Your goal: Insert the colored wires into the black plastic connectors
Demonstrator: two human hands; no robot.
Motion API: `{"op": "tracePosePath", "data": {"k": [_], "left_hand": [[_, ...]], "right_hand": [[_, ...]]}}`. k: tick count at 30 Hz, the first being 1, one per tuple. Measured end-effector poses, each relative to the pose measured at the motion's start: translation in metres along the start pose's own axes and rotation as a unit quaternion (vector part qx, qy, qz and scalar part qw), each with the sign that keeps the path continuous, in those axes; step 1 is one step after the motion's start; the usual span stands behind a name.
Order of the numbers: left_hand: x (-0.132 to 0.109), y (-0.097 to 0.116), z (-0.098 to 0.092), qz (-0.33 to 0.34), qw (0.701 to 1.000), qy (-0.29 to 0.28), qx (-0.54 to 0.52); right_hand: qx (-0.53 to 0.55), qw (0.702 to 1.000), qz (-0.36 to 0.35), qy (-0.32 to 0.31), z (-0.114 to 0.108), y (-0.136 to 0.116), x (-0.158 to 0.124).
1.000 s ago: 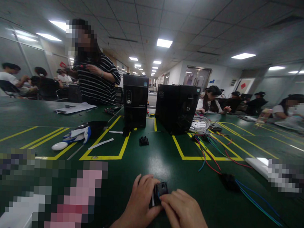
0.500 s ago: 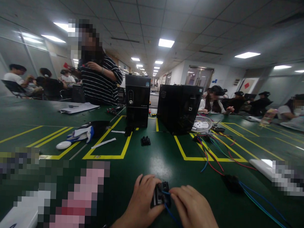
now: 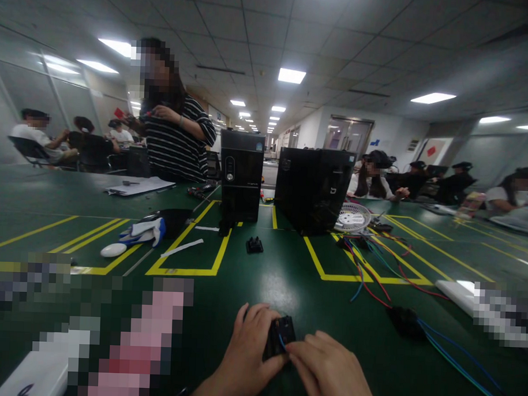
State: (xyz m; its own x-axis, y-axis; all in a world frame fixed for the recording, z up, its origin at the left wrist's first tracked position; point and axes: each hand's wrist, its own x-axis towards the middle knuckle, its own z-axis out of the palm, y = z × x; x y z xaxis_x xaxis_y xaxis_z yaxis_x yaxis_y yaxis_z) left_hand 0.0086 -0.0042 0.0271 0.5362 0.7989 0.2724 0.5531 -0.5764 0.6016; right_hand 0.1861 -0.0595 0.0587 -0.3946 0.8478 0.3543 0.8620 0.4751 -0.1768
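In the head view, a small black plastic socket housing (image 3: 286, 326) rests on the green table near its front edge. My left hand (image 3: 252, 350) is closed around its left side, the thumb along the near edge. A short blue wire (image 3: 281, 341) bends over the top of the housing. My right hand (image 3: 327, 365) pinches this wire between thumb and fingertips at the housing's right near corner. The fingers hide where the wire's ends go. A similar black part (image 3: 254, 245) lies farther back on the table, apart from both hands.
Two black computer towers (image 3: 242, 180) stand at the table's middle. Red, blue and green wires (image 3: 369, 268) lead to a black part (image 3: 407, 322) on the right. A white basket (image 3: 352, 217) sits behind them. Blue-white gloves (image 3: 145, 233) lie left. Across the table, a person in stripes (image 3: 175, 137) stands.
My right hand has shifted slightly left and down, drawing the blue wire toward the housing's near edge. My left hand keeps its hold. The view has moved slightly.
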Motion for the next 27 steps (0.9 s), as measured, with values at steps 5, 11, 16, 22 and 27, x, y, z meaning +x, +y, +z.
{"op": "tracePosePath", "data": {"k": [5,11,16,22,27], "left_hand": [[-0.002,-0.001,0.002,0.018,1.000,0.006,-0.001],[-0.002,-0.003,0.004,0.024,1.000,0.011,-0.001],[-0.002,-0.004,0.005,0.021,1.000,0.019,-0.007],[-0.002,-0.003,0.004,0.019,0.999,0.025,-0.016],[-0.001,-0.002,0.002,0.012,0.999,0.027,-0.017]], "right_hand": [[0.040,0.996,0.016,0.081,-0.007,0.001,0.001],[0.076,0.975,-0.039,0.205,0.002,-0.004,0.005],[0.059,0.980,-0.031,0.186,0.002,-0.005,0.006],[0.065,0.987,0.023,0.143,-0.016,0.004,0.008],[0.064,0.916,0.109,0.381,-0.040,0.015,-0.003]]}}
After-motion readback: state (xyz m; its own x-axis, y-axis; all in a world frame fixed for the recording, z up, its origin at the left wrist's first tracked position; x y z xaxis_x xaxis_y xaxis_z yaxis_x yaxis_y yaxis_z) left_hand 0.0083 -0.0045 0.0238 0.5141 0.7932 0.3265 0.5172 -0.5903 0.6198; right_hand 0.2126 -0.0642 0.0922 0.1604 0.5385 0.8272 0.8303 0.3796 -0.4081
